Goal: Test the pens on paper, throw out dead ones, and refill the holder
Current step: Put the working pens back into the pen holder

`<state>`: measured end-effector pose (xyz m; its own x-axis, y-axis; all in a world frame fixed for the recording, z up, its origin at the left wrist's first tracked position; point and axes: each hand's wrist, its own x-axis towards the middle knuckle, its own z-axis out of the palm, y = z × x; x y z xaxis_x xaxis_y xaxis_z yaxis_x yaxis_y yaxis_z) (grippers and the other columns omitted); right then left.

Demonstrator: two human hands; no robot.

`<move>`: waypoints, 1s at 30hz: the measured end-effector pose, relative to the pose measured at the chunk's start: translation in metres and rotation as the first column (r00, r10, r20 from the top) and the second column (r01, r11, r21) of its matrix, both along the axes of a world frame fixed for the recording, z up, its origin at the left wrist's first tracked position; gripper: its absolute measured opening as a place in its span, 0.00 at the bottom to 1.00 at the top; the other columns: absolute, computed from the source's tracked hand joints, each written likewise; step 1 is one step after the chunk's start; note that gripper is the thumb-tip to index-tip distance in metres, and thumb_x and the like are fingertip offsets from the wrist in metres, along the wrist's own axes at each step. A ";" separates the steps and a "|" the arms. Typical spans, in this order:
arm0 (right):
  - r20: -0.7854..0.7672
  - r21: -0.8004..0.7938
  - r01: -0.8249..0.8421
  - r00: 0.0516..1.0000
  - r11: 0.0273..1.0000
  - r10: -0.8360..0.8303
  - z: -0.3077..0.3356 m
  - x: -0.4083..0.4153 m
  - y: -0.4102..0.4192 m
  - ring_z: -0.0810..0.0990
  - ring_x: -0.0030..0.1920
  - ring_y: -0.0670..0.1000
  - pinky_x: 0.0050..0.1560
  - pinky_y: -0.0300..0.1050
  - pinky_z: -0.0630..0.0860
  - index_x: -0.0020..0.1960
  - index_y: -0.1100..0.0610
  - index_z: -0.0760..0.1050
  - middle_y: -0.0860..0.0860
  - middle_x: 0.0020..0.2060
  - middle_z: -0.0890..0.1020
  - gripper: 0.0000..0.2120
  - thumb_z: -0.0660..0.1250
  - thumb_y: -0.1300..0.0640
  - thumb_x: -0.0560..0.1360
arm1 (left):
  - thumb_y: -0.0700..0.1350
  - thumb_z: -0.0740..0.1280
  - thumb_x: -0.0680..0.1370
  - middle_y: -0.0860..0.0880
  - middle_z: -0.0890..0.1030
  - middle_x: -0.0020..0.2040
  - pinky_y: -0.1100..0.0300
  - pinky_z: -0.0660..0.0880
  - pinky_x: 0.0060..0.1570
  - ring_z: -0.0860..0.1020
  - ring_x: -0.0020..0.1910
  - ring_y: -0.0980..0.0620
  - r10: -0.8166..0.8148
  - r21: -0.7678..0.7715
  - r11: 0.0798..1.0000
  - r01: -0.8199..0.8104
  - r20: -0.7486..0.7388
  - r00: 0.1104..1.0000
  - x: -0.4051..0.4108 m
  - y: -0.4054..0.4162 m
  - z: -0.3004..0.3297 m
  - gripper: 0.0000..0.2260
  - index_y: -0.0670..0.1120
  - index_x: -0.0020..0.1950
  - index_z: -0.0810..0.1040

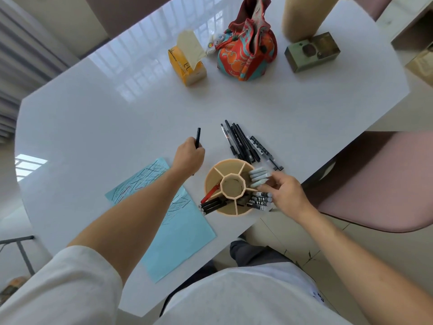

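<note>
Holder (pixel 214 181), one pen (pixel 198 137) in left hand (pixel 188 158)

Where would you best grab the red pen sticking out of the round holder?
By its upper barrel. The red pen leans out of the holder over the near-left rim, above the black pens. Pinch the exposed end from the left, clear of the rim, and draw it out along its slant, I would judge.

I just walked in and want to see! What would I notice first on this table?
Probably the bright red-orange patterned bag at the table's far side, beside a yellow tissue box. Nearer, a tan pen holder with compartments sits at the table's edge, where the right hand holds pale blue pens.
</note>
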<state>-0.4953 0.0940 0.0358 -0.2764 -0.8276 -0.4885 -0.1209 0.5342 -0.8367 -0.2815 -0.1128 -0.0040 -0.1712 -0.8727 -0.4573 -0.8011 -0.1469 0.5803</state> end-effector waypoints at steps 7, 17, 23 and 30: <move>-0.137 0.014 0.007 0.991 1.000 -0.005 -0.009 0.001 0.009 0.75 0.34 0.49 0.42 0.61 0.80 0.47 0.52 0.81 0.61 0.36 0.80 0.06 0.74 0.53 0.71 | 0.51 0.64 0.74 0.48 0.80 0.40 0.55 0.73 0.34 0.78 0.40 0.48 -0.104 -0.061 0.993 0.100 -0.067 0.992 -0.041 -0.010 0.011 0.07 0.48 0.43 0.76; 0.047 -0.019 0.071 0.996 0.997 -0.070 -0.011 0.000 0.033 0.77 0.41 0.52 0.49 0.69 0.80 0.52 0.46 0.84 0.67 0.44 0.81 0.11 0.73 0.56 0.71 | 0.57 0.78 0.67 0.48 0.83 0.28 0.58 0.77 0.28 0.79 0.26 0.53 -0.042 0.030 0.999 0.041 0.061 0.997 -0.093 -0.021 -0.004 0.19 0.44 0.31 0.79; 0.074 -0.014 0.075 0.994 0.997 -0.074 -0.010 -0.002 0.030 0.75 0.37 0.56 0.43 0.63 0.79 0.51 0.48 0.84 0.69 0.43 0.80 0.09 0.72 0.54 0.71 | 0.54 0.78 0.67 0.55 0.81 0.25 0.65 0.69 0.25 0.77 0.24 0.58 -0.034 0.078 0.997 0.026 0.109 0.993 -0.078 -0.035 0.001 0.14 0.44 0.31 0.83; 0.060 0.001 0.045 0.997 0.999 -0.045 -0.014 -0.006 0.021 0.70 0.35 0.53 0.40 0.54 0.72 0.50 0.48 0.84 0.61 0.35 0.75 0.07 0.71 0.54 0.73 | 0.52 0.77 0.66 0.49 0.82 0.30 0.56 0.77 0.27 0.81 0.30 0.50 -0.138 0.019 0.990 0.138 0.205 0.969 -0.057 -0.040 0.008 0.14 0.42 0.34 0.81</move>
